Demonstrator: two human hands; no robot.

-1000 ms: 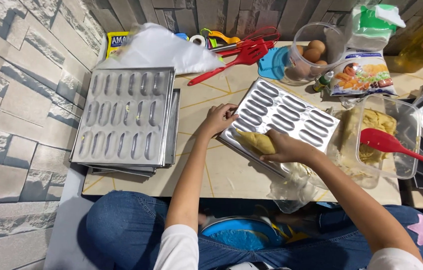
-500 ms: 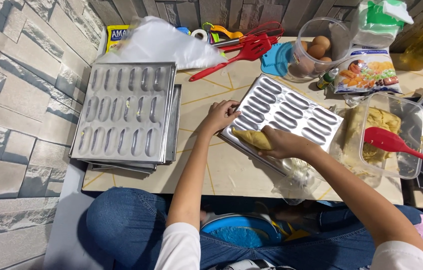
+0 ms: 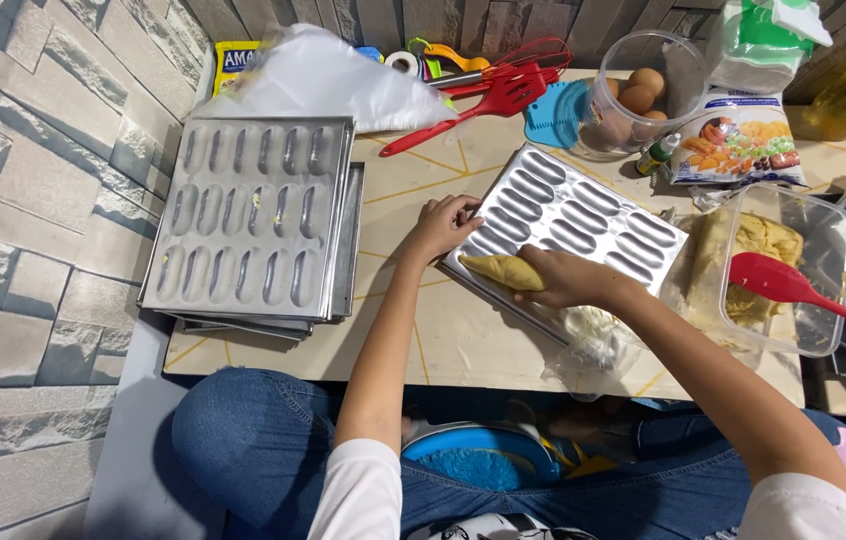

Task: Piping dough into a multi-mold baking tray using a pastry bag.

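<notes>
Looking down from the head view, the metal mould tray sits tilted on the table, little shifted from a second ago. The left hand keeps its fingers curled on the tray's near corner, steadying it. The right hand stays clamped around a yellow piping bag of dough, its tip over the tray's near edge, just beside the left hand.

Low tan table, stacked baking moulds, tilted mould tray, clear dough tub
</notes>
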